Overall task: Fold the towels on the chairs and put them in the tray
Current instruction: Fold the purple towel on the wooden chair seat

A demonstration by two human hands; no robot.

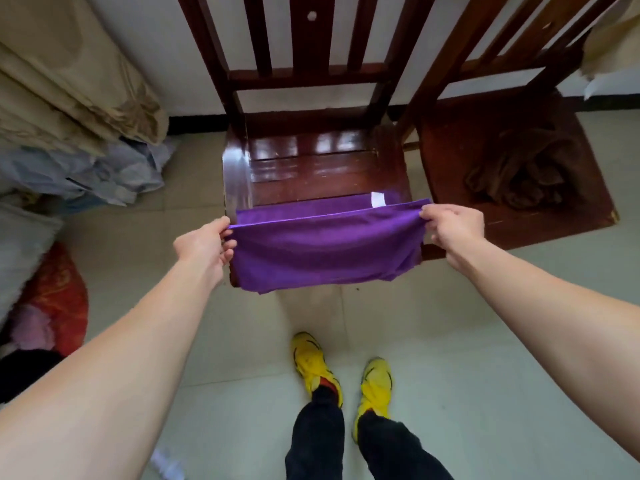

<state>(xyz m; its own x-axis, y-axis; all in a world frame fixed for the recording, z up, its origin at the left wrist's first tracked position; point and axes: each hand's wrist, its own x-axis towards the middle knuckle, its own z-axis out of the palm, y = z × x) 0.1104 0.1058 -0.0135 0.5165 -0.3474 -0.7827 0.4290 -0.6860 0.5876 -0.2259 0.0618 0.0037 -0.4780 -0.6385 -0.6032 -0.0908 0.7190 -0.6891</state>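
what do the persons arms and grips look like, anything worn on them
Both arms are bare as far back as the view shows, with no sleeves in sight. The left grip and the right grip are bare hands: no gloves, rings, watch or wristband can be seen on either.

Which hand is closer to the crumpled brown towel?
Right. Right hand pinches the corner of the purple cloth towel nearest the crumpled brown towel; left hand pinches the opposite corner, farther away.

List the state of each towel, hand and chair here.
purple towel: held taut between both hands, part on left chair seat, rest hanging over its front.
brown towel: crumpled, unfolded, on right chair seat.
left hand: pinches the purple towel's left corner.
right hand: pinches its right corner.
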